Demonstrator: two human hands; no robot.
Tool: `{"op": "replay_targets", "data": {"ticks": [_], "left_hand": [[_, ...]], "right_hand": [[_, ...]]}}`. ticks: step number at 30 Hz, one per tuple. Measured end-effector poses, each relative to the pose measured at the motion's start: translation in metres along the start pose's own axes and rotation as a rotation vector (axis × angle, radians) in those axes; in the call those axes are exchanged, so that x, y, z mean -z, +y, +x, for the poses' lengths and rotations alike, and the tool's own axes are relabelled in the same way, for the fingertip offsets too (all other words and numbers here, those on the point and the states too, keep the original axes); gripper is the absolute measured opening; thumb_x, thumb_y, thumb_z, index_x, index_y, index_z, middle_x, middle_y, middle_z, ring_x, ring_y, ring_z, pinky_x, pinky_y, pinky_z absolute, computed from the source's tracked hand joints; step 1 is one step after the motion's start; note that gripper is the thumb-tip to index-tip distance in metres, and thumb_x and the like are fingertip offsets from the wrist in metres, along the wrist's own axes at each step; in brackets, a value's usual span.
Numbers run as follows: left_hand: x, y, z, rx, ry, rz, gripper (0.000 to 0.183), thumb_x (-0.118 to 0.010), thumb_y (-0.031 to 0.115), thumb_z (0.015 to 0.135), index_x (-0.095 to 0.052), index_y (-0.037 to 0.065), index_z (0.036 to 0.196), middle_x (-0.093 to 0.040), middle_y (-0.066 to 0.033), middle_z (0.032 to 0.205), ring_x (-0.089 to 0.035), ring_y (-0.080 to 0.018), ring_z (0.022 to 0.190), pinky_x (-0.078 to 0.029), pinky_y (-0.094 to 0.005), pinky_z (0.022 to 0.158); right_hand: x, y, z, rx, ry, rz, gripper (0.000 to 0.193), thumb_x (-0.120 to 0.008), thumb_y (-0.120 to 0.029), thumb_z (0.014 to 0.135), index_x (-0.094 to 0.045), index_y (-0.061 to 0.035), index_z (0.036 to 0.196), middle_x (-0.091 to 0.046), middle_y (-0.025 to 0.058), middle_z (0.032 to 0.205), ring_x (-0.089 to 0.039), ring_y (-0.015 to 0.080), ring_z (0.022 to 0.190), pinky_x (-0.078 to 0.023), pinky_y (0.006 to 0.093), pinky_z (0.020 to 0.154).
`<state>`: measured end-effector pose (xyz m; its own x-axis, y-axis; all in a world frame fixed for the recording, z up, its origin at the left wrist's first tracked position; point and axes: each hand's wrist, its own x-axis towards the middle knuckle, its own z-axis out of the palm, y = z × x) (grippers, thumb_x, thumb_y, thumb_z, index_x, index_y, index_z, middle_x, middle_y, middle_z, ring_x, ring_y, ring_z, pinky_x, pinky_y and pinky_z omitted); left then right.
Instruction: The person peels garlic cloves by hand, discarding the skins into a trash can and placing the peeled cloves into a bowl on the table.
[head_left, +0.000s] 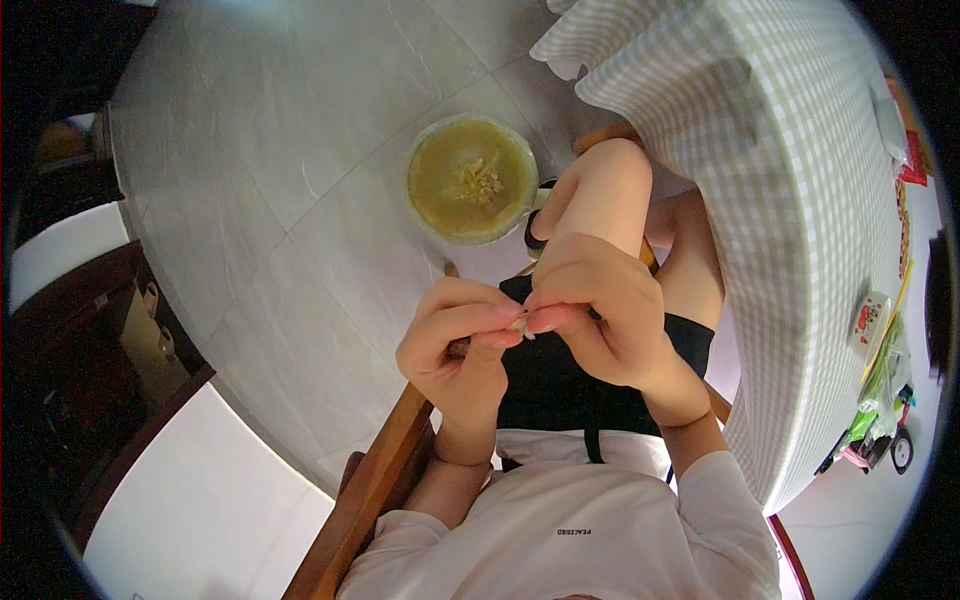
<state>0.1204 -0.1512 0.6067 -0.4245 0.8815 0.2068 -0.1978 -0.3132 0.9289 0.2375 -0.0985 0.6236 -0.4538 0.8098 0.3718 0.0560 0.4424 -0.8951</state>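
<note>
Sage-and-white checked tablecloth [790, 200], grey floor tiles [300, 170] with pale veins
The round container [440, 195] is olive-yellow, the scraps [483, 182] pale tan, the small piece [524, 326] whitish, the T-shirt [600, 490] white, the shorts [540, 405] black.

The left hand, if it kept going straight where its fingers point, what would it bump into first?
Probably the right hand, right beside the small pale bit at the left hand's fingertips. How they line up in depth is hard to tell.
</note>
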Motion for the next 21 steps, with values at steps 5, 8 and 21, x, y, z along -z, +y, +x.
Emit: {"op": "replay_targets", "data": {"ticks": [5, 8, 21], "left_hand": [[-0.004, 0.000, 0.000, 0.090, 0.000, -0.041, 0.011, -0.058, 0.010, 0.079, -0.057, -0.001, 0.078, -0.052, -0.0086, 0.076, -0.050, -0.0111, 0.061, -0.039, -0.0193, 0.054], [-0.004, -0.002, -0.001, 0.118, -0.008, -0.067, 0.012, -0.058, 0.012, 0.080, -0.057, 0.000, 0.078, -0.051, -0.0075, 0.077, -0.047, -0.0099, 0.062, -0.038, -0.0185, 0.054], [0.001, -0.005, 0.000, 0.102, 0.080, 0.032, 0.010, -0.061, 0.008, 0.076, -0.059, -0.001, 0.079, -0.053, -0.0084, 0.080, -0.046, -0.0084, 0.063, -0.035, -0.0168, 0.054]], "right_hand": [[-0.006, 0.002, -0.003, -0.075, 0.065, 0.137, 0.010, -0.053, -0.010, 0.083, -0.050, -0.0016, 0.078, -0.052, 0.0067, 0.071, -0.047, 0.0142, 0.058, -0.037, 0.0215, 0.053], [-0.012, -0.007, -0.003, -0.292, 0.127, 0.312, 0.006, -0.053, -0.005, 0.080, -0.051, -0.0024, 0.075, -0.049, 0.0081, 0.067, -0.048, 0.0197, 0.057, -0.037, 0.0253, 0.052], [-0.018, -0.003, -0.005, -0.516, 0.022, 0.742, 0.014, -0.043, -0.015, 0.089, -0.048, -0.0022, 0.084, -0.044, -0.0014, 0.067, -0.040, 0.0045, 0.059, -0.034, 0.0177, 0.052]]}}
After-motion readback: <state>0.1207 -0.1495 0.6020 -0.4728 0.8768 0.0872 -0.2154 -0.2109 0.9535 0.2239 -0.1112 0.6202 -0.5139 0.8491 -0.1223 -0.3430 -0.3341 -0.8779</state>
